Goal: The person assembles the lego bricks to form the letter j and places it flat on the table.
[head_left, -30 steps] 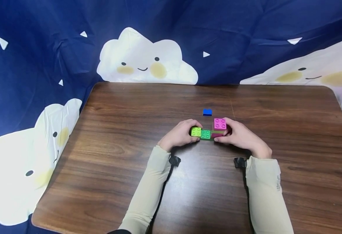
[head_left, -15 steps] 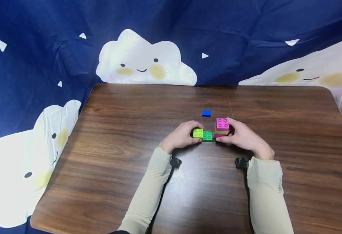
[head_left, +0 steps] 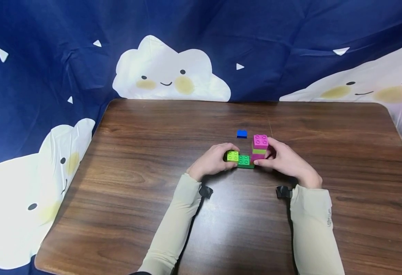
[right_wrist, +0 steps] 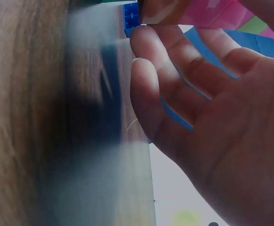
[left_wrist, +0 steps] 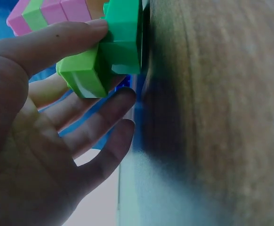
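My left hand pinches a lime-green brick between thumb and fingers. That brick is joined to the left end of a longer green brick, whose studs show beside it. In the left wrist view, my thumb presses along the lime brick and the green brick. My right hand grips a tall stack of pink bricks with a lime layer between them. The stack's foot overlaps the green brick's right end, and fingers partly hide its lower part.
A small blue brick lies just beyond the hands on the brown wooden table. A dark blue cloth with white clouds hangs behind the table. Black straps with cables sit at both wrists.
The pink and lime stack has risen a little and shows more of its front. The green brick's right end now shows below it. My left hand has shifted slightly right with the lime brick.
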{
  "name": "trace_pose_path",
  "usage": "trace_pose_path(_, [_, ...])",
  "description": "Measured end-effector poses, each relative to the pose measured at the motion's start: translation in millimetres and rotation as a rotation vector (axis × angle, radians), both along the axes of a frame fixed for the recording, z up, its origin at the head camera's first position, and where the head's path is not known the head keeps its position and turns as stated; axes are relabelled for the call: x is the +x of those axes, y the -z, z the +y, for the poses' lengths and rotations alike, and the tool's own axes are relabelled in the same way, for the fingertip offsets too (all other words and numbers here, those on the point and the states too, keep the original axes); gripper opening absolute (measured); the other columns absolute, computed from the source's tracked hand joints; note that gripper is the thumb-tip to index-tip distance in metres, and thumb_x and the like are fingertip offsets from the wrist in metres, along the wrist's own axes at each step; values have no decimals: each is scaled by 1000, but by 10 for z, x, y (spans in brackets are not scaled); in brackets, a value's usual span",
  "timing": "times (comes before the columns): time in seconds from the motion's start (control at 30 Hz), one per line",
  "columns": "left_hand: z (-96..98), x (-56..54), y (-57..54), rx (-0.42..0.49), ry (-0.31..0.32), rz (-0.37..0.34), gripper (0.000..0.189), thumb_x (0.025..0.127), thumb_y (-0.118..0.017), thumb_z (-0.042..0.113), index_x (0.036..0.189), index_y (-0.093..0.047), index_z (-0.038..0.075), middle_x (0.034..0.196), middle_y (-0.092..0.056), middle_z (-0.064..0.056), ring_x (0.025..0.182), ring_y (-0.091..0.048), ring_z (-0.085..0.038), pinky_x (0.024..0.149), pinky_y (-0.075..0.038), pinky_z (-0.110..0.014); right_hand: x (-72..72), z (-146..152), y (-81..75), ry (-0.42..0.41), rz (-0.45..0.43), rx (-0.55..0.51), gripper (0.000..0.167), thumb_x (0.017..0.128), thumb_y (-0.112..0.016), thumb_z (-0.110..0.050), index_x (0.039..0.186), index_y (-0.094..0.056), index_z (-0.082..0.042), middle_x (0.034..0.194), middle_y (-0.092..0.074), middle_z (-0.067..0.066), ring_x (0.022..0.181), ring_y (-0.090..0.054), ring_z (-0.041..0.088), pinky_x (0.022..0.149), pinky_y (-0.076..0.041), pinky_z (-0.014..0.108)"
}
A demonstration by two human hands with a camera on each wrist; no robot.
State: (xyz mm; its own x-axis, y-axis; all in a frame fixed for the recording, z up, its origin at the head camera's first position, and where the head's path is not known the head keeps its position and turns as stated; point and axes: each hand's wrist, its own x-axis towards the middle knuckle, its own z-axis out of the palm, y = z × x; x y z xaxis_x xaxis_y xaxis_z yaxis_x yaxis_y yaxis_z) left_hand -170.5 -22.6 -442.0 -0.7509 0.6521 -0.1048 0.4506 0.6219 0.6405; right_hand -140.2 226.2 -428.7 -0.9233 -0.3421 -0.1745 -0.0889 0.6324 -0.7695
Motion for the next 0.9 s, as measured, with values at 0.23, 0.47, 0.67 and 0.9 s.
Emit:
trace_pose_path(0.23, [-5,-1,8,5,10,-3,43,89,-69,24,128,-58,12,124,-63,-2,104,-58,-13,94,-46,-28,7,3,-5,33,1,-12,49,85,-75,-30,118,-50,-4,94,-61,11,82,-55,20,69,-47,23])
trace_pose_path(0.47, [-15,8,-1,12,11,-20,44,90,-68,25,130,-57,11,124,-62,-4,106,-57,-14,96,-46,-30,1,-5,10,49,5,-21,47,86,-73,-30,118,-50,-4,98,-63,12,86,-56,20,72,-47,21])
trace_pose_path(0.67, [-15,8,-24,-13,19,-20,53,87,-72,27,134,-54,10,129,-59,-6,112,-55,-16,101,-44,-31,-11,2,4,61,-28,-18,49,88,-71,-33,120,-50,-3,103,-64,13,91,-58,21,74,-47,20])
trace_pose_path(0.9, [-1,9,-25,-61,5,-36,61,83,-76,30,138,-52,15,124,-56,-4,110,-51,-15,100,-42,-30,-22,17,0,66,-50,-8,52,89,-69,-35,123,-50,-1,104,-64,14,91,-58,20,74,-47,20])
